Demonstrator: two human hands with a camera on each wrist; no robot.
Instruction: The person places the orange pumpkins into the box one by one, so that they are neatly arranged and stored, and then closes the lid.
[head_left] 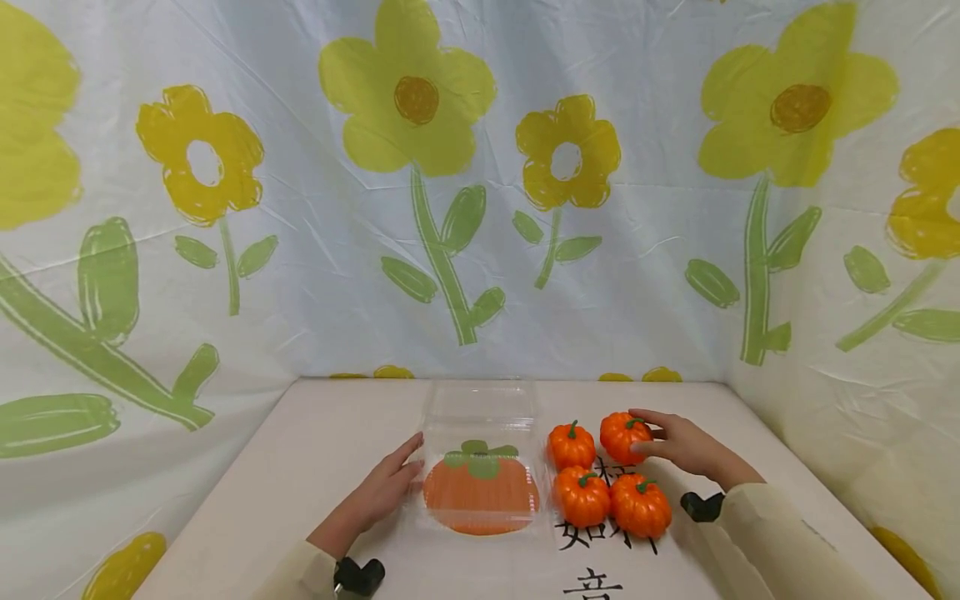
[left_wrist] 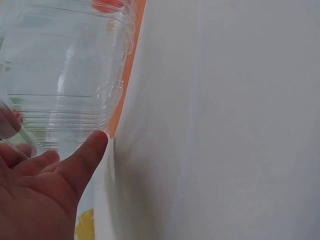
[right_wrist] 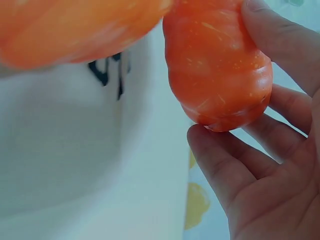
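Note:
Beside the left wall of a clear plastic clamshell box (head_left: 480, 492), my left hand (head_left: 387, 483) rests with its fingers and thumb fairly straight against the plastic. The left wrist view shows the thumb at the lower corner of the transparent box (left_wrist: 65, 75). My right hand (head_left: 686, 446) holds the far right one of several small orange toy pumpkins, a ribbed pumpkin (head_left: 624, 437) with a green stem. In the right wrist view, thumb and fingers span this pumpkin (right_wrist: 217, 70). Its neighbours are a far left pumpkin (head_left: 572, 447), a near left pumpkin (head_left: 582, 497) and a near right pumpkin (head_left: 641, 507).
The box's raised lid (head_left: 482, 404) stands at its far side. Under the box, a printed persimmon picture (head_left: 480, 492) shows through on the white table cover (head_left: 330, 433). Black printed characters (head_left: 592, 585) lie below the pumpkins. A flowered curtain (head_left: 300, 250) encloses the table behind and at the sides.

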